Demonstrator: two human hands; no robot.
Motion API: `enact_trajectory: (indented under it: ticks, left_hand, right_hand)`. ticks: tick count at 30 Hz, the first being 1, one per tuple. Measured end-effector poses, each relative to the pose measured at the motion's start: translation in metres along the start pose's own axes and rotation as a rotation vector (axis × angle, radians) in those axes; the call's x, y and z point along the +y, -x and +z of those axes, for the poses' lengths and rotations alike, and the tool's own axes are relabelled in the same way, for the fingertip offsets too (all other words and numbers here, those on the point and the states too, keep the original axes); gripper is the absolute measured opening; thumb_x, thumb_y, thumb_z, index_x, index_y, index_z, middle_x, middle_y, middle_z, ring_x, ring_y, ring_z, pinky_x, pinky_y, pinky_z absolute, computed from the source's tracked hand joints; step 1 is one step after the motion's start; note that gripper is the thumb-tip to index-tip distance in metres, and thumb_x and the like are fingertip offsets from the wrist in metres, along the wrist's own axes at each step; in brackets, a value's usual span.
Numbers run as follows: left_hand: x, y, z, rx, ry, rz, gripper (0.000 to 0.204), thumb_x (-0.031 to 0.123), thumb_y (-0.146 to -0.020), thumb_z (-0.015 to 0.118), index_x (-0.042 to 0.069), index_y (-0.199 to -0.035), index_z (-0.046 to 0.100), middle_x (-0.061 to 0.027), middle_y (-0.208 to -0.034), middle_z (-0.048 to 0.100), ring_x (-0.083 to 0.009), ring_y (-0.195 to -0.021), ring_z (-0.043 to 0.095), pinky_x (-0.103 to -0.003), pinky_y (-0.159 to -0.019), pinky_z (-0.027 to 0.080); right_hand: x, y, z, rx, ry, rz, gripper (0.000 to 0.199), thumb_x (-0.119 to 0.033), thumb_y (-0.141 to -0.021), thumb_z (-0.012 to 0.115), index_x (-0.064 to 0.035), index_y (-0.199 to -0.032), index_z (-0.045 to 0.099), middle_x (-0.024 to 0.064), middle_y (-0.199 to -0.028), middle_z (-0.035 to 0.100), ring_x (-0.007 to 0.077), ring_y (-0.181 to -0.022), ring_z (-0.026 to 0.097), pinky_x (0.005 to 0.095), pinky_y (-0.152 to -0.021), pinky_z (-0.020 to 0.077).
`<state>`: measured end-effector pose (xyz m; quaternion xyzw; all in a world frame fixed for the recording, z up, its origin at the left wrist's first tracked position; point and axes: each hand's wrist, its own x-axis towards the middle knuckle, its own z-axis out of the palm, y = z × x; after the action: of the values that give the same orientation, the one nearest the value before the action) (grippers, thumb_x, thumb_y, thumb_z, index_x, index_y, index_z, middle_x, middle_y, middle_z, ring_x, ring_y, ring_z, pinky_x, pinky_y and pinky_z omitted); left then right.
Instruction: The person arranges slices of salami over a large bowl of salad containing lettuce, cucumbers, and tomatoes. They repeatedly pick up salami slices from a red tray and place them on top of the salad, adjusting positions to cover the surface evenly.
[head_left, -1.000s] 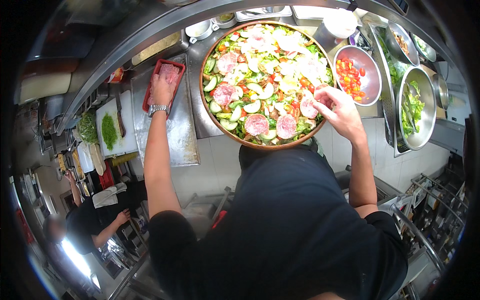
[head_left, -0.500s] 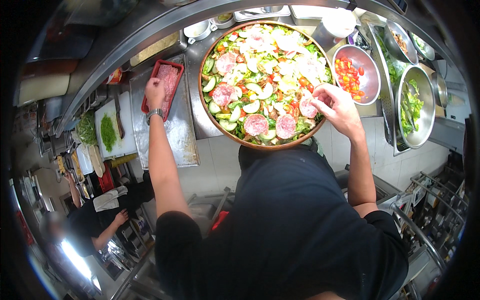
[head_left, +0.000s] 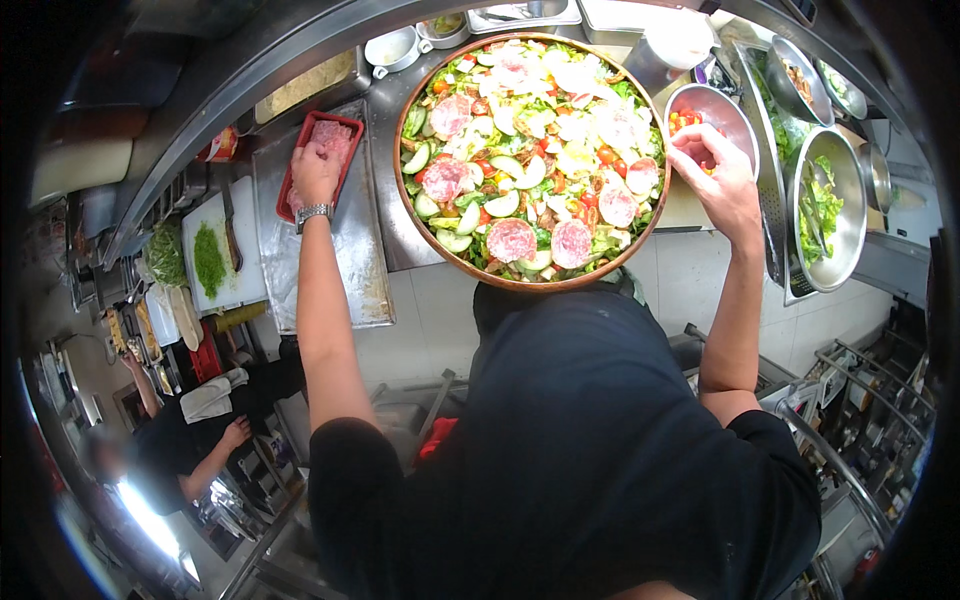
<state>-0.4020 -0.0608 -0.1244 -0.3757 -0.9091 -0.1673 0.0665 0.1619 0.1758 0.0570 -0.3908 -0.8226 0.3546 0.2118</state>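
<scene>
One red and white package [head_left: 219,146]: it lies at the far left; we see marks on it, but they are too small for us to read.
Left hand [head_left: 316,176]: the fingers are bent, half closed, and touch the salami slices [head_left: 334,134] in the red tray [head_left: 349,166]; we cannot tell if a slice is gripped.
Right hand [head_left: 718,178]: it is at the right rim of the wooden bowl [head_left: 532,286], in front of the steel bowl [head_left: 738,112]; the fingers are curled, thumb and forefinger near each other, and we cannot tell if something is between them.
Wooden bowl: it stands on the worktop [head_left: 403,242], between the two hands, filled with lettuce, cucumber pieces [head_left: 501,205] and tomatoes; several round salami slices lie on top, two of them near our side.
Red tray: it rests, somewhat slanted, on a flat metal tray [head_left: 366,272].
Steel bowl: we see red and orange tomatoes [head_left: 685,120] inside, partly hidden by the right hand.
White board [head_left: 243,278]: at the left, it carries chopped greens [head_left: 209,258] and a knife.
</scene>
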Motion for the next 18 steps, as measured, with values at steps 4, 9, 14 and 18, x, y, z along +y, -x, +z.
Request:
enact_trajectory:
  ticks: [4,9,14,18]
  left_hand:
    - [-0.008,-0.007,0.010,0.078,0.051,-0.083,0.028,0.029,-0.083,0.071,0.005,-0.096,0.073,-0.0219,-0.101,0.071,-0.0427,-0.098,0.067,-0.049,-0.092,0.052]
    - [-0.012,-0.011,0.003,0.158,0.393,-0.364,0.032,0.030,-0.082,0.077,0.004,-0.100,0.074,-0.0199,-0.091,0.076,-0.0417,-0.086,0.071,-0.048,-0.093,0.053]
    - [-0.003,0.004,-0.004,0.079,0.197,-0.104,0.033,0.030,-0.081,0.079,0.005,-0.101,0.074,-0.0202,-0.100,0.073,-0.0401,-0.098,0.068,-0.047,-0.096,0.052]
    - [-0.008,0.002,-0.004,0.027,0.135,-0.058,0.033,0.032,-0.082,0.077,0.004,-0.099,0.074,-0.0218,-0.107,0.069,-0.0401,-0.108,0.064,-0.047,-0.099,0.050]
  right_hand:
    - [0.000,0.005,0.003,-0.030,-0.006,0.027,0.015,-0.012,-0.094,0.073,-0.0027,-0.104,0.068,0.0005,-0.085,0.066,0.0079,-0.075,0.058,0.0257,-0.073,0.0499]
    - [-0.004,0.007,0.011,-0.047,0.002,0.028,0.015,-0.014,-0.094,0.074,-0.0034,-0.103,0.068,0.0007,-0.083,0.066,0.0084,-0.075,0.058,0.0257,-0.072,0.0495]
    - [-0.009,0.006,0.019,-0.083,-0.029,0.050,0.018,-0.017,-0.093,0.075,-0.0035,-0.103,0.070,0.0026,-0.083,0.067,0.0099,-0.074,0.060,0.0272,-0.069,0.0496]
    - [-0.011,0.002,0.027,-0.130,-0.056,0.072,0.020,-0.020,-0.092,0.075,-0.0035,-0.103,0.071,0.0059,-0.081,0.069,0.0124,-0.071,0.062,0.0294,-0.067,0.0490]
